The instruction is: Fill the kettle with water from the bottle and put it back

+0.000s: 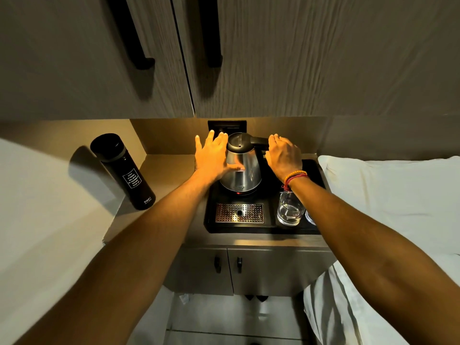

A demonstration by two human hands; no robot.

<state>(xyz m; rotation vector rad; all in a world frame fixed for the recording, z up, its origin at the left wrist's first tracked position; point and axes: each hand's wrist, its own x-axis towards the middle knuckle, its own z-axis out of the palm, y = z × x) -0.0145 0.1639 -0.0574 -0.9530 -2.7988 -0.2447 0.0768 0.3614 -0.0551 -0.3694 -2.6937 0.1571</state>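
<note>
A steel kettle (245,169) with a closed black lid and black handle stands on its base at the back of a black tray (251,227). My left hand (214,155) lies flat against the kettle's left side, fingers spread, thumb across the steel. My right hand (283,155) hovers over the handle on the right, fingers curled downward beside it; whether it touches the handle is unclear. A tall black bottle (123,170) with white lettering stands capped on the counter at the left, apart from both hands.
On the tray, a perforated metal drip grate (239,213) lies in front of the kettle, and two drinking glasses (290,210) stand at the right front. Cupboard doors hang overhead. A white pillow (388,195) and bed lie to the right.
</note>
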